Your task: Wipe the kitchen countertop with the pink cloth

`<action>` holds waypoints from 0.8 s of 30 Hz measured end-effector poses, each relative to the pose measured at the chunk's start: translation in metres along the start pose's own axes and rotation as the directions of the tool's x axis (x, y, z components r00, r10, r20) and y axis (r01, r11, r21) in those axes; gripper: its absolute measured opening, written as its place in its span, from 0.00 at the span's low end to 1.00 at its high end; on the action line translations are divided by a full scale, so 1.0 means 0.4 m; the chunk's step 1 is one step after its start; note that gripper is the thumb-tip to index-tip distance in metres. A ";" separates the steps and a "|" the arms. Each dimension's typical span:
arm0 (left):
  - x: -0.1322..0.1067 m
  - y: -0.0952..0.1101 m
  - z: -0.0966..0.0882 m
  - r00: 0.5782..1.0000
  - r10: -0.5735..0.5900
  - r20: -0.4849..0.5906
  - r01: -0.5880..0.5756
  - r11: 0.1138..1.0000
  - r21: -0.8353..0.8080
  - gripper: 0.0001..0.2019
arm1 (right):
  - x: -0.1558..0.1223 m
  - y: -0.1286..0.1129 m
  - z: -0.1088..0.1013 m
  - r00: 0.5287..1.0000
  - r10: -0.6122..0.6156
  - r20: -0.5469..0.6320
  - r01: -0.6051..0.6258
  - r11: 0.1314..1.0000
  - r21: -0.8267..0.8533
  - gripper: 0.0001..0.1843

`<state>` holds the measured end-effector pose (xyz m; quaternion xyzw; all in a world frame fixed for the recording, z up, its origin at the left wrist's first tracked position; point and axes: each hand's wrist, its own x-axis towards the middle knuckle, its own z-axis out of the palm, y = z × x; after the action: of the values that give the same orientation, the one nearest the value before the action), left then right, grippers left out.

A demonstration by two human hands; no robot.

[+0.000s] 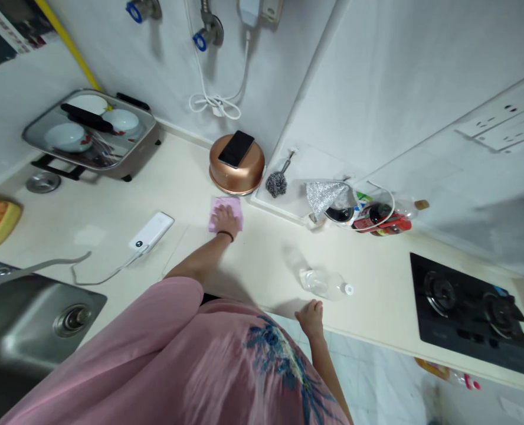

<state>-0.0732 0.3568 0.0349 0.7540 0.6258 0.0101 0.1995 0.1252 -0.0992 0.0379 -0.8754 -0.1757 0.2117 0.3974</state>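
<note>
My left hand (225, 219), with a dark band on the wrist, presses down on a pink cloth (235, 208) on the cream counter (262, 260), fingers curled over it. The cloth lies just in front of an upturned copper pot (236, 171) with a black phone (236, 148) on top. My right hand (310, 316) rests on the counter's front edge with its fingers flat and nothing in them. A clear plastic bottle (324, 283) lies on its side just beyond that hand.
A white power bank (151, 231) with its cable lies left of the cloth. A steel sink (32, 319) is at front left, and a dish tray with bowls (91, 133) at back left. Bottles and a scourer (276, 184) stand by the wall. A black gas hob (470, 310) is at the right.
</note>
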 end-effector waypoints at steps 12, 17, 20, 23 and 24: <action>-0.202 0.508 0.197 0.630 0.719 0.293 -0.713 0.685 -0.148 0.35 | 0.005 0.048 0.001 0.995 0.003 0.097 0.023 0.963 -0.270 0.56; -0.123 0.355 0.149 0.770 0.597 0.227 -0.586 0.801 -0.118 0.35 | 0.001 0.062 -0.002 0.988 -0.028 0.154 0.090 0.906 -0.414 0.52; -0.044 0.207 0.081 0.870 0.449 0.204 -0.441 0.893 -0.088 0.36 | 0.003 0.062 -0.001 0.984 -0.049 0.174 0.130 0.860 -0.493 0.47; 0.041 0.039 -0.008 0.961 0.224 0.162 -0.224 0.974 -0.018 0.37 | 0.006 0.060 0.000 0.975 -0.078 0.206 0.186 0.794 -0.579 0.44; 0.066 -0.019 -0.038 0.980 0.145 0.137 -0.149 0.989 0.021 0.37 | 0.007 0.060 0.000 0.970 -0.093 0.226 0.214 0.767 -0.604 0.44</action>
<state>-0.0786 0.3871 0.0406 0.8001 0.5535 -0.0360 0.2285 0.1308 -0.1128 0.0187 -0.9167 -0.3429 0.1876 0.0832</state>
